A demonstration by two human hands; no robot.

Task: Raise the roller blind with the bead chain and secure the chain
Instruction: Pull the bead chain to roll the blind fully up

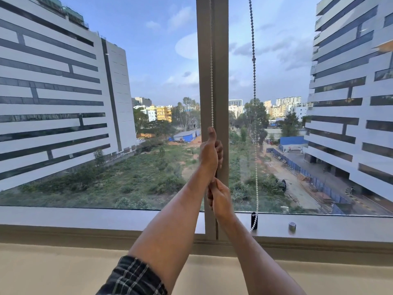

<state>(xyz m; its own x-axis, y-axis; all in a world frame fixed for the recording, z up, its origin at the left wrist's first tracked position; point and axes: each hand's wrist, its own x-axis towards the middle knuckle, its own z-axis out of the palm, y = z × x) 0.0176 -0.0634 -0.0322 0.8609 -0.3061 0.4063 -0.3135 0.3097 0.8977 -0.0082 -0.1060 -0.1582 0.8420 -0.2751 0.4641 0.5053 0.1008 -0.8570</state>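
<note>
- Our left hand (209, 154) and right hand (219, 196) were both clamped on the white chain (211, 81) along the mullion (220, 60).
- The beads looked light, limp and slippery; we judged a full-fist hold best.

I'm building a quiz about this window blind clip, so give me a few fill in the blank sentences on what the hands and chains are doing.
1. Both hands grip the white bead chain that runs along the window ____.
2. The left hand is ____ the right hand.
3. The second chain hangs to the ____ of the frame.
4. That chain ends at a dark holder on the ____.

Missing words: frame; above; right; sill
</note>
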